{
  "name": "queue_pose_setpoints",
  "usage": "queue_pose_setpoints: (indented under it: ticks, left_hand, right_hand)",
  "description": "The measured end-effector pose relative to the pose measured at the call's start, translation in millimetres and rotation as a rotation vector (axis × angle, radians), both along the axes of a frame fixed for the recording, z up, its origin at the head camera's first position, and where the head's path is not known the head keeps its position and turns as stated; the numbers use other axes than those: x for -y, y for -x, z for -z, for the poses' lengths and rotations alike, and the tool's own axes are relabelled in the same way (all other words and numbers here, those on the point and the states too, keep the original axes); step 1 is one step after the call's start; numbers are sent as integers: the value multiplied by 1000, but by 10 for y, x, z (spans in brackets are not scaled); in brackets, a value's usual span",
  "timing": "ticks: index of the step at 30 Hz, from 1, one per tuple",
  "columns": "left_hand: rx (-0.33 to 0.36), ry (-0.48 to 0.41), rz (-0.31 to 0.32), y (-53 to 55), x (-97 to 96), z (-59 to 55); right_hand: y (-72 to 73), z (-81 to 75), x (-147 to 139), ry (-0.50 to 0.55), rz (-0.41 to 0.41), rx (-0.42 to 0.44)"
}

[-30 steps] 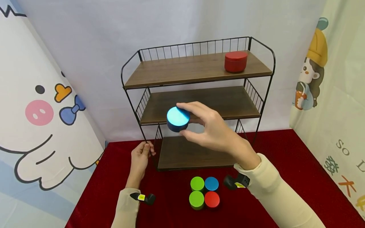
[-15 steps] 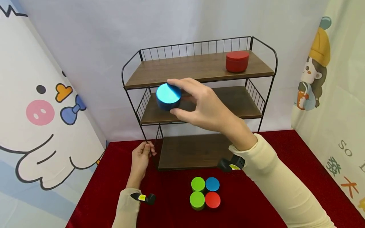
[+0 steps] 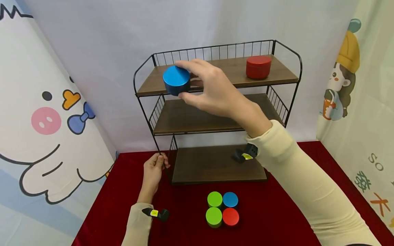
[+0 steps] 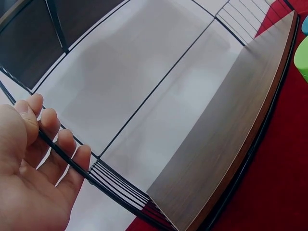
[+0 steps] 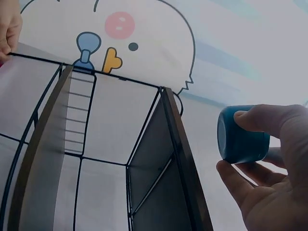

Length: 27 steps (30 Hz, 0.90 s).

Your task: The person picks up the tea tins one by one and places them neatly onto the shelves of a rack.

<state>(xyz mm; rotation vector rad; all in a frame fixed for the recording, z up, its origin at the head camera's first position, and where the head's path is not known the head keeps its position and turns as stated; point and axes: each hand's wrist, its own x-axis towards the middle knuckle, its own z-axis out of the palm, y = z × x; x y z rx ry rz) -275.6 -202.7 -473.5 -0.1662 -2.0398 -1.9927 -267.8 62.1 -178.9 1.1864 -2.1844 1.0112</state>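
My right hand (image 3: 212,89) holds a round blue tin (image 3: 176,80) between thumb and fingers, in front of the left part of the top shelf (image 3: 221,70). In the right wrist view the same blue tin (image 5: 243,134) is pinched, apart from the rack. My left hand (image 3: 153,172) grips the rack's black front upright low on its left side. The left wrist view has the thumb and fingers of my left hand (image 4: 45,163) round that thin black rod (image 4: 67,156). A red tin (image 3: 258,67) stands on the top shelf at the right.
On the red cloth (image 3: 184,212) before the rack stand two green tins (image 3: 213,217), another blue tin (image 3: 230,200) and a red round tin (image 3: 230,216), close together. The middle shelf (image 3: 212,114) and bottom shelf (image 3: 215,164) lie below. Printed curtains flank both sides.
My right hand has carried the blue tin up and to the left, from before the middle shelf to the top shelf's level. My left hand keeps its grip on the upright.
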Motion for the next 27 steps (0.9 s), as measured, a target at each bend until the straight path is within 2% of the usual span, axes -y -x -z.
queue_pose_setpoints:
  ticks: [10,21,27]
  left_hand:
    - [6,0,0,-14,-4,-25]
    - [20,1,-12,-4,-13,-35]
    - [37,18,-28,-1,-27,-41]
  right_hand:
    - [248,-108,59,-84,68,38]
    - [419,-169,151,-153,128,141]
    - [463,-167,165,-191,166,175]
